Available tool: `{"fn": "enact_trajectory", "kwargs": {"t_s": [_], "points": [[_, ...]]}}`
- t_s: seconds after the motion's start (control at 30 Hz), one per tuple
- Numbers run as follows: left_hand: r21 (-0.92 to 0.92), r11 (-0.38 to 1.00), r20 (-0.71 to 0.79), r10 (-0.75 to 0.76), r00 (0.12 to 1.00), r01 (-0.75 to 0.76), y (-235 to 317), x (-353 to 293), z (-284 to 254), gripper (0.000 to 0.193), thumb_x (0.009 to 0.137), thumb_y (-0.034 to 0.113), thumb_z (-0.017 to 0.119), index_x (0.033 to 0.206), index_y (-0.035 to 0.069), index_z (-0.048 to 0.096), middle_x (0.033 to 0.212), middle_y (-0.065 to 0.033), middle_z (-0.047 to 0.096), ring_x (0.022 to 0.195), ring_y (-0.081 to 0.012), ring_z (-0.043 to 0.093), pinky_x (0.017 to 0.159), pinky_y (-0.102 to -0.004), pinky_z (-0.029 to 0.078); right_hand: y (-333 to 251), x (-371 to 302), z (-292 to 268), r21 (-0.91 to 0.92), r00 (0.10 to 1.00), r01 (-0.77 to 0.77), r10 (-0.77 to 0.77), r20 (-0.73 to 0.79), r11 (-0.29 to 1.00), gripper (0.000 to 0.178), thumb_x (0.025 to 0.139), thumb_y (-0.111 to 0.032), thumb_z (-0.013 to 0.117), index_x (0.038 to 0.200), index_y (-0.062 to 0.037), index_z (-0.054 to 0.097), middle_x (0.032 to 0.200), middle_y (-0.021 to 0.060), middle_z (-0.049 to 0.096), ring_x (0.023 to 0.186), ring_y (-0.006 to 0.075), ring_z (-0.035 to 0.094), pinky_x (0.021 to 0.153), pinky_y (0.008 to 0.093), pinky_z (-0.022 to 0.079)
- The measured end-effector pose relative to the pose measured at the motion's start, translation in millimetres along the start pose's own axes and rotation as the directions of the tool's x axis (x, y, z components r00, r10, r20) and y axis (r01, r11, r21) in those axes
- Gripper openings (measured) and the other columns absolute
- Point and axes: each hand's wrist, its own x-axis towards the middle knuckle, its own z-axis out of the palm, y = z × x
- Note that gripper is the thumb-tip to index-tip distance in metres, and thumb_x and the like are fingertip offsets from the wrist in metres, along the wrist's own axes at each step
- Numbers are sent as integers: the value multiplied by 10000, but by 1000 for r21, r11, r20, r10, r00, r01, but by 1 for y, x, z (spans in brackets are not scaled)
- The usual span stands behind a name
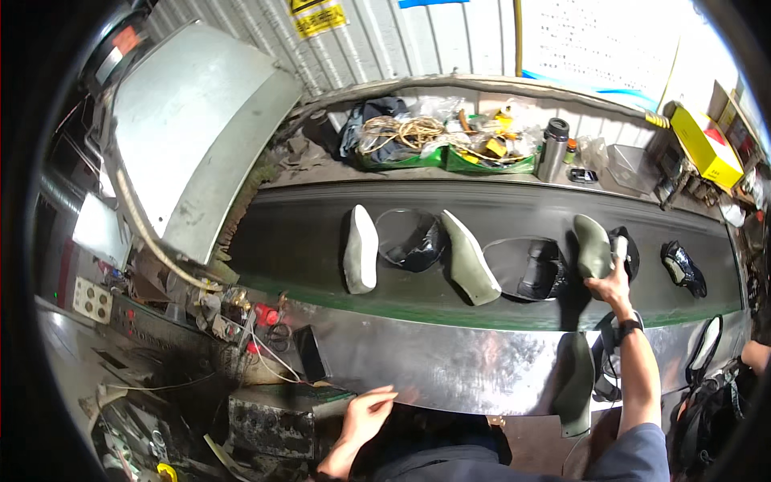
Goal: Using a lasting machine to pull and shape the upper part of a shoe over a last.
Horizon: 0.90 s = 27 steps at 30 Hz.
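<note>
My right hand [612,287] reaches over the dark conveyor belt [321,301] and grips the near end of a grey-green shoe sole [593,243]. Beside its fingers lies a black shoe upper [632,253] with a pale part against it; whether I touch that too, I cannot tell. My left hand [369,414] hovers at the near edge of the metal ledge [450,361], empty, fingers loosely bent. Along the belt, a pale sole [361,251] and another grey-green sole [471,261] alternate with black strappy uppers [418,245] [542,269].
Another sole [574,386] overhangs the ledge, near black uppers. A phone-like dark slab [312,353] rests left on the ledge. A metal hood [201,136] covers the belt's left end. A steel flask [552,150] and green trays [490,165] line the back shelf. Another person's hand [755,356] shows far right.
</note>
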Motion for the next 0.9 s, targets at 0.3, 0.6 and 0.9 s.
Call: {"fn": "enact_trajectory", "kwargs": {"t_s": [0.3,0.6,0.9], "points": [[-712,594,641,335,690,373,140,84,138,1131,833,155,858,1645,111,72,1623,-213,315,1489,-305,341,1183,-438,361,-129,-211,-42,388,990,-111,138,-42,915,1267,649,-356,973,1575,62,217,1548,281,384,1360,362,482,1108,421,433],[-628,639,492,-116,863,444,43,67,56,814,741,-63,749,1468,90,415,1222,-110,636,1105,-262,644,943,-407,561,-125,-376,35,949,808,-314,515,287,-36,213,927,-221,779,1034,-211,595,905,-77,651,674,94,608,837,445,561],[-237,885,84,-393,916,401,-10,49,123,1153,660,111,837,1588,28,157,1522,-202,347,1398,-339,379,1149,-417,374,-109,-423,53,837,781,-533,309,543,-123,550,990,-494,610,1399,-129,559,1410,114,601,1324,376,543,1050,737,405]]}}
